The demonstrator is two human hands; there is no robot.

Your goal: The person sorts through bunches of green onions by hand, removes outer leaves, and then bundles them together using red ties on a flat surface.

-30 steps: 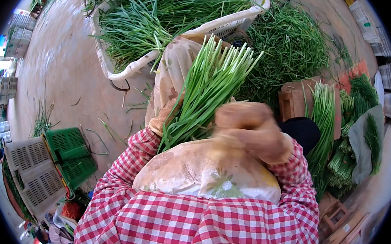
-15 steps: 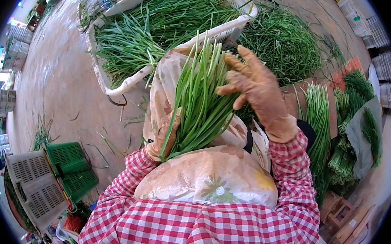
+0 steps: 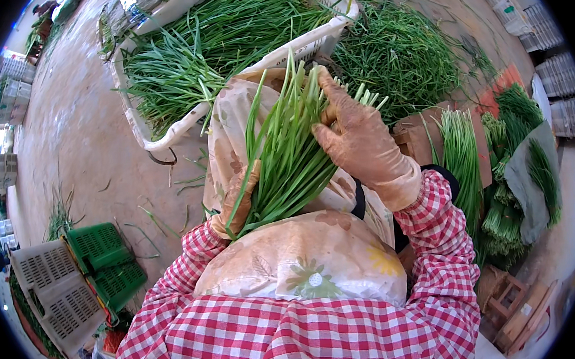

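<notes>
While the left hand (image 3: 237, 199) holds the green bunch (image 3: 285, 159) low, its long axis slanting toward upper right, the right hand (image 3: 363, 139), fingers half-curled, meets its upper end, grip indeterminable.

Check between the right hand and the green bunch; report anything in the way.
Nothing visible stands in the way: the right hand is at the upper part of the green bunch. The left hand is at its lower left side, not between them.
</notes>
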